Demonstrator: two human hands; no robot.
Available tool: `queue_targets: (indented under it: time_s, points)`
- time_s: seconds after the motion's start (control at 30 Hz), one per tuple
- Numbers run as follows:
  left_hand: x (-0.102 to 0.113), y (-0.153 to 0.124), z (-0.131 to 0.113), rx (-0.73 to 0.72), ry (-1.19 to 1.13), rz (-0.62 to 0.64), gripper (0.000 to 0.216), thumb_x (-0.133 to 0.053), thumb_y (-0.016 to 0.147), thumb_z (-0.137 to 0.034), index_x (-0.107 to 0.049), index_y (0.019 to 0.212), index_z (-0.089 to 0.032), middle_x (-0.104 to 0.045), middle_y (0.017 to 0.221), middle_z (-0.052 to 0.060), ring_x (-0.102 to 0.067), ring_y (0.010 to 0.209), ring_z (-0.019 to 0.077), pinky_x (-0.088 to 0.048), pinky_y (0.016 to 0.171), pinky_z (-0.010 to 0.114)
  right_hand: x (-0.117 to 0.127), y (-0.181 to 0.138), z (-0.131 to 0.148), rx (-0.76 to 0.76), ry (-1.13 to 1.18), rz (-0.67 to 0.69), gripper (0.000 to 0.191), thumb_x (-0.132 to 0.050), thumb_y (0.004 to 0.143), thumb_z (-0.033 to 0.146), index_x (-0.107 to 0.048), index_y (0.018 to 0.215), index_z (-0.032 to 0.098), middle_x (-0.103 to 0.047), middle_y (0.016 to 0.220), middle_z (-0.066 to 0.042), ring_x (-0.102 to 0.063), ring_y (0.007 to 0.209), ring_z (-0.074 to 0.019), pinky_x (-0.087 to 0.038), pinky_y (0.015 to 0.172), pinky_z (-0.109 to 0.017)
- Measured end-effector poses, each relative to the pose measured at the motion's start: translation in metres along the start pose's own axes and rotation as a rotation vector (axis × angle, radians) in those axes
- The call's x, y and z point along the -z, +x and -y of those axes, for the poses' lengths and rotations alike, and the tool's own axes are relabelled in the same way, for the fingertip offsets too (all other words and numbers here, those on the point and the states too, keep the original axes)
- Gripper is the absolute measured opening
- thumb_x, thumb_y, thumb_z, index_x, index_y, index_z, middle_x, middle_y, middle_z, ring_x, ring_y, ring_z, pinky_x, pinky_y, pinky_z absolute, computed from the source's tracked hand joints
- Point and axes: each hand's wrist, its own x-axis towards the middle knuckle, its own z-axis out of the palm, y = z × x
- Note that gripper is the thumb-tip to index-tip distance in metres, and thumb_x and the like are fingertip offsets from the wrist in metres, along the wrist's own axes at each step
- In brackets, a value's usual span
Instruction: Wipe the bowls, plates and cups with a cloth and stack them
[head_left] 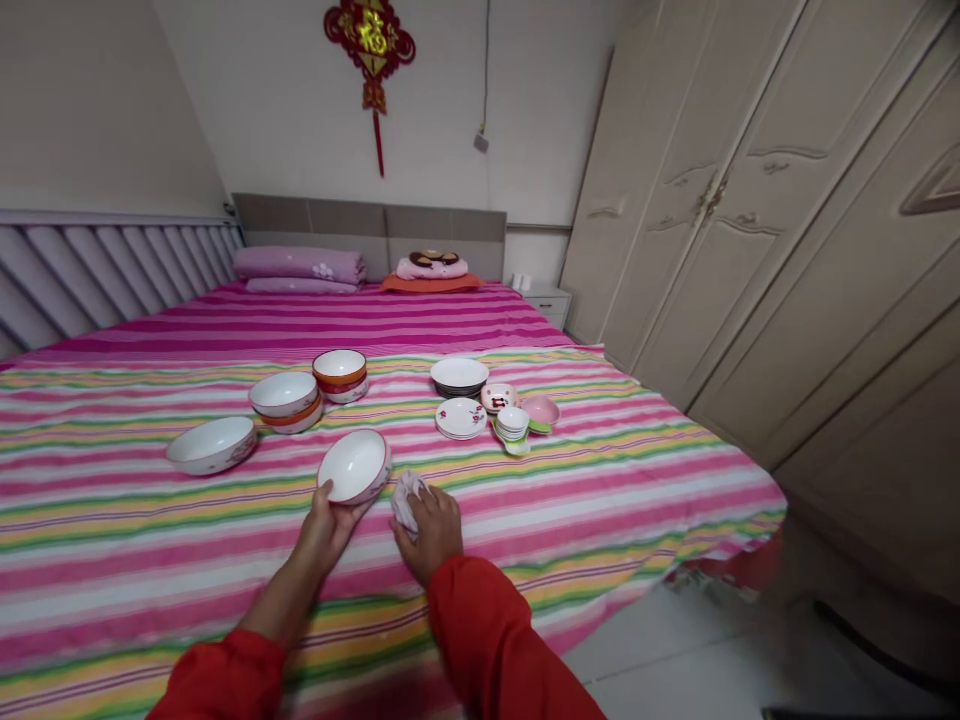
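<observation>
My left hand [335,525] grips a white bowl [356,466] with a red rim, thumb at the rim and fingers underneath. The bowl is tilted, with its inside facing me. Just right of it, my right hand [433,525] is closed on a crumpled pale cloth [409,498], apart from the bowl. To the left lies a wide white bowl [213,446] with a flower pattern. Behind it are two stacks of bowls: one topped by a white bowl [283,394], the other by an orange bowl [340,368].
Right of centre on the striped sheet [570,510] stand dark-sided dishes [460,376], flowered plates [460,418], small white dishes [512,422] and a pink bowl [541,411]. Folded bedding [300,268] lies by the headboard. A wardrobe [720,230] borders the right side, a rail [112,265] the left.
</observation>
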Motion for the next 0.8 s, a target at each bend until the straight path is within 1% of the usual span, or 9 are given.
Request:
queue_targets:
  time_s: [0.1, 0.2, 0.3, 0.4, 0.5, 0.57, 0.7, 0.8]
  points:
    - [-0.028, 0.0, -0.007, 0.025, 0.074, 0.033, 0.044, -0.04, 0.09, -0.019, -0.048, 0.133, -0.015, -0.061, 0.125, 0.015, -0.061, 0.111, 0.0266, -0.052, 0.09, 0.047, -0.001, -0.001, 0.0, 0.009, 0.02, -0.023, 0.042, -0.059, 0.081, 0.045, -0.061, 0.115, 0.02, -0.064, 0.118, -0.009, -0.05, 0.114, -0.028, -0.036, 0.098, -0.044]
    - [-0.064, 0.001, -0.007, 0.125, 0.169, 0.087, 0.043, -0.041, 0.091, -0.021, -0.047, 0.132, -0.011, -0.063, 0.122, 0.018, -0.062, 0.109, 0.027, -0.055, 0.086, 0.046, -0.003, -0.001, 0.001, -0.004, 0.017, -0.032, 0.041, -0.059, 0.081, 0.043, -0.06, 0.116, 0.02, -0.063, 0.118, -0.009, -0.05, 0.115, -0.0279, -0.036, 0.099, -0.045]
    - [-0.097, 0.001, 0.007, 0.257, 0.239, 0.138, 0.043, -0.042, 0.091, -0.02, -0.046, 0.132, -0.007, -0.063, 0.12, 0.021, -0.065, 0.104, 0.0278, -0.056, 0.082, 0.045, -0.002, -0.001, 0.002, -0.013, 0.019, -0.035, 0.042, -0.06, 0.079, 0.039, -0.06, 0.116, 0.018, -0.063, 0.116, -0.011, -0.049, 0.116, -0.0284, -0.036, 0.099, -0.045]
    - [-0.119, 0.0, 0.033, 0.32, 0.293, 0.14, 0.042, -0.046, 0.09, -0.023, -0.048, 0.129, -0.007, -0.065, 0.116, 0.021, -0.067, 0.099, 0.0282, -0.057, 0.08, 0.044, 0.0, 0.0, 0.002, -0.012, 0.035, -0.029, 0.045, -0.062, 0.076, 0.035, -0.06, 0.117, 0.017, -0.063, 0.115, -0.012, -0.05, 0.113, -0.0285, -0.039, 0.096, -0.044]
    - [-0.127, 0.001, 0.058, 0.299, 0.383, 0.144, 0.042, -0.052, 0.089, -0.028, -0.05, 0.126, -0.01, -0.067, 0.11, 0.02, -0.068, 0.094, 0.0273, -0.058, 0.078, 0.042, 0.002, 0.002, 0.003, -0.017, 0.039, -0.012, 0.041, -0.061, 0.075, 0.033, -0.063, 0.113, 0.018, -0.065, 0.107, -0.011, -0.054, 0.104, -0.0286, -0.042, 0.089, -0.042]
    - [-0.129, 0.005, 0.07, 0.283, 0.463, 0.138, 0.041, -0.053, 0.088, -0.03, -0.052, 0.124, -0.01, -0.069, 0.105, 0.02, -0.069, 0.091, 0.0267, -0.059, 0.075, 0.038, 0.002, 0.003, 0.002, -0.022, 0.035, 0.005, 0.041, -0.061, 0.075, 0.034, -0.064, 0.113, 0.019, -0.066, 0.104, -0.011, -0.055, 0.101, -0.0287, -0.043, 0.086, -0.041]
    - [-0.131, 0.016, 0.083, 0.282, 0.57, 0.083, 0.041, -0.049, 0.089, -0.028, -0.05, 0.123, -0.006, -0.07, 0.094, 0.019, -0.07, 0.082, 0.0261, -0.059, 0.066, 0.034, -0.002, 0.004, 0.002, -0.015, 0.022, 0.026, 0.051, -0.061, 0.073, 0.033, -0.06, 0.122, 0.02, -0.067, 0.106, -0.011, -0.055, 0.101, -0.0298, -0.044, 0.084, -0.042]
    - [-0.133, 0.021, 0.091, 0.276, 0.646, 0.061, 0.04, -0.044, 0.091, -0.03, -0.051, 0.12, -0.003, -0.07, 0.088, 0.017, -0.07, 0.075, 0.0248, -0.058, 0.06, 0.032, -0.004, 0.005, 0.001, -0.034, 0.006, 0.02, 0.046, -0.06, 0.075, 0.03, -0.062, 0.12, 0.019, -0.069, 0.101, -0.01, -0.057, 0.097, -0.0294, -0.044, 0.083, -0.042]
